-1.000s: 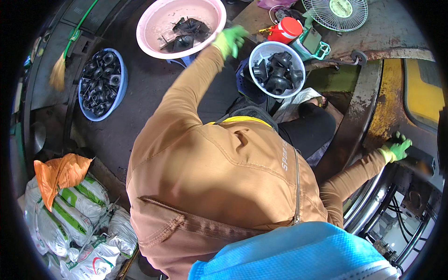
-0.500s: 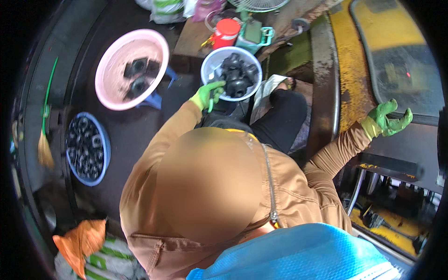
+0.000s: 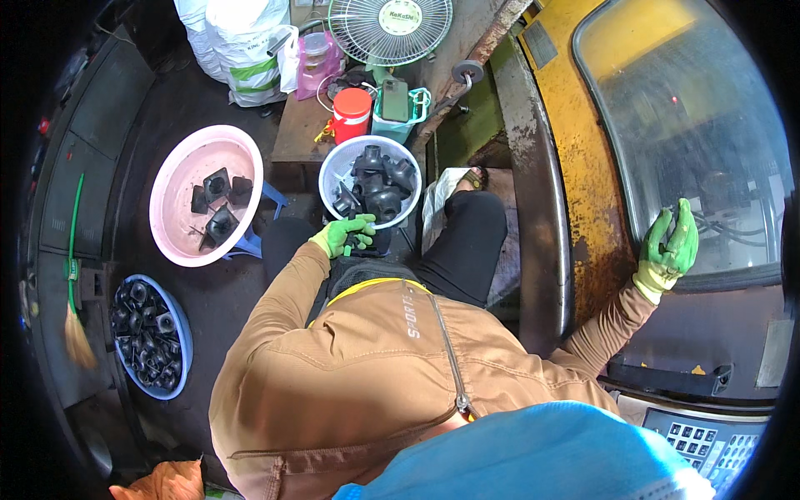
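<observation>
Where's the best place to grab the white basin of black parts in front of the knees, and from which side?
Probably by the bare rim of the white basin, on its left side, coming from above. The black moulded parts are heaped toward the right and far side, so the left rim is clear of them. The left hand already rests at the near rim; a second grip on the opposite rim would likely steady the load.

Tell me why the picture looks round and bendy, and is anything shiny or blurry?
Head view: the fisheye lens bends straight edges like the yellow machine frame near the dark rim; the machine window shows pale glare; the left hand and right hand look sharp; the blue basin sits in dim shadow.
</observation>
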### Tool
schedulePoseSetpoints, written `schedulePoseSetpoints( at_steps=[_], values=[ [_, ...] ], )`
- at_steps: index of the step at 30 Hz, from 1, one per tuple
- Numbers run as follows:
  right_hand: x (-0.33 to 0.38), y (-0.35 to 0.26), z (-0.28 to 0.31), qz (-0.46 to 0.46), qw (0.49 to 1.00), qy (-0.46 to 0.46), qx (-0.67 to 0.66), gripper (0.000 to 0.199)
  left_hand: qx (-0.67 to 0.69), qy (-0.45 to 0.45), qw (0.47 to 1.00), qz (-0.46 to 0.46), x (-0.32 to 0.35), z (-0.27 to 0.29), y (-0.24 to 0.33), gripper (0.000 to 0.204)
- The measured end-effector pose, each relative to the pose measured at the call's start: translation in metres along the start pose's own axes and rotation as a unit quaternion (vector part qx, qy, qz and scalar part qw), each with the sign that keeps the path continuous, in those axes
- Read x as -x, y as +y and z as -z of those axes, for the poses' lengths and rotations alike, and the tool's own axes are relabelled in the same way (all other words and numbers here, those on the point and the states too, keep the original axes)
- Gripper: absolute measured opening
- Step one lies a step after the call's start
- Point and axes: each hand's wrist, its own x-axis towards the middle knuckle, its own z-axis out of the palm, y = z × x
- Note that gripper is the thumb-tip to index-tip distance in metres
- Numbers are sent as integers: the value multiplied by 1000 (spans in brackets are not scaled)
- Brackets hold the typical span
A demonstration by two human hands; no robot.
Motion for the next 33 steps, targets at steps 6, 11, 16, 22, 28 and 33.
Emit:
schedulePoseSetpoints(
  at_steps=[6,11,16,22,28,33],
  values=[
    [14,4,19,22,999,19,-24,24,23,18,999,-12,8,-3,1,48],
    [17,9,14,27,998,29,-39,22,81,82,993,-23,11,2,2,37],
    [15,10,10,19,997,35,-64,23,87,135,987,-22,11,9,3,28],
    [16,6,14,-5,999,24,48,33,70,141,987,-29,9,9,1,28],
    [23,5,10,-43,981,-114,152,37,55,167,984,-32,9,8,1,28],
    [25,6,9,-32,979,-120,163,35,86,148,985,-22,8,9,2,17]
  ],
)
